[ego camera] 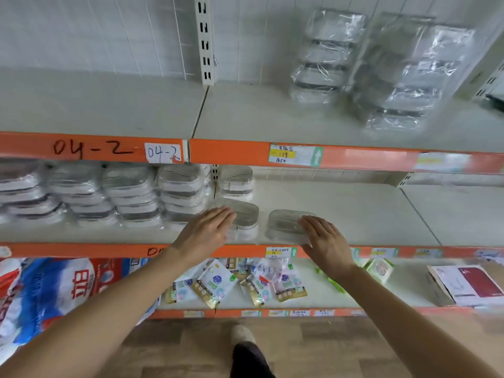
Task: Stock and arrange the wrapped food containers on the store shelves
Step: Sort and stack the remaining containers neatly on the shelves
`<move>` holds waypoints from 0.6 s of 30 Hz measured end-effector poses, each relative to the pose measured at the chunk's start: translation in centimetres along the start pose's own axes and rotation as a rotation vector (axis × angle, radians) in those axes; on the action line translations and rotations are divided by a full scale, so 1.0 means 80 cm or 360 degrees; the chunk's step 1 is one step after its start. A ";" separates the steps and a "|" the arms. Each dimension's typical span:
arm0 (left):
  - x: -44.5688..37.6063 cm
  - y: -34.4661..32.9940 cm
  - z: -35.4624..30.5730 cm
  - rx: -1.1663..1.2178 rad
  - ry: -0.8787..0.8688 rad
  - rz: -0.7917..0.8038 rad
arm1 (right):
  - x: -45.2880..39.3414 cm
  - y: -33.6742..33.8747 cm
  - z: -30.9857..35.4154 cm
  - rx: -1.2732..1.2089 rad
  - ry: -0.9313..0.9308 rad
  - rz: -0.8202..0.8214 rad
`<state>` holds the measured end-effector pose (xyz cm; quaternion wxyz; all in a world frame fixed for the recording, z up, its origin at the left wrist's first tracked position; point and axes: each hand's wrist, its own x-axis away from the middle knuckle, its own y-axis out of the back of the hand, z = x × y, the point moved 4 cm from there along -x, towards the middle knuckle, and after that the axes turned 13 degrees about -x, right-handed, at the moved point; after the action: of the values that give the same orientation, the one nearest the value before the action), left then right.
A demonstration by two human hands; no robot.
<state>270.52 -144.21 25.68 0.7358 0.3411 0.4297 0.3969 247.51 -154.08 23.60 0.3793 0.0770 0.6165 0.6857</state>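
Right now both hands lie flat, fingers straight, and neither grips anything. The left hand (208,229) presses on the near end of one wrapped food container (240,216). The right hand (324,240) rests its fingertips on the near right corner of a second wrapped container (286,223). Both containers sit on the middle shelf (354,214), near its front edge.

The likeliest trouble, I judge, comes from that slick wrap: a flat palm may skid across it instead of pushing the container. An uneven shove from the left hand could drive its container into the stacked containers (182,190) just beyond and left of it, and topple them. The container under the right hand lies close to the orange shelf lip (245,251); a backward drag could tip it off.

Whether the palms bear down hard or only touch cannot be told. The left hand hides its container's near end. Taller wrapped stacks (327,55) on the upper shelf are blurred, and the price labels (294,155) are unreadable.
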 end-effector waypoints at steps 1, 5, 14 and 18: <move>0.005 0.026 -0.001 0.0007 -0.0006 0.0018 | 0.007 0.025 0.012 -0.0001 0.0003 0.0002; 0.016 0.117 0.003 0.0048 -0.0003 -0.0013 | 0.024 0.114 0.050 -0.0004 0.0068 -0.0057; -0.031 0.249 0.072 -0.0155 0.0206 -0.0249 | -0.027 0.240 0.100 -0.0078 0.0319 -0.0370; -0.071 0.254 0.098 -0.0118 0.0351 -0.0249 | -0.068 0.263 0.093 -0.0235 0.0344 -0.0330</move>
<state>269.87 -141.28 47.95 0.7249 0.2336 0.5183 0.3891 246.66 -150.59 46.30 0.3840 -0.0893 0.6064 0.6905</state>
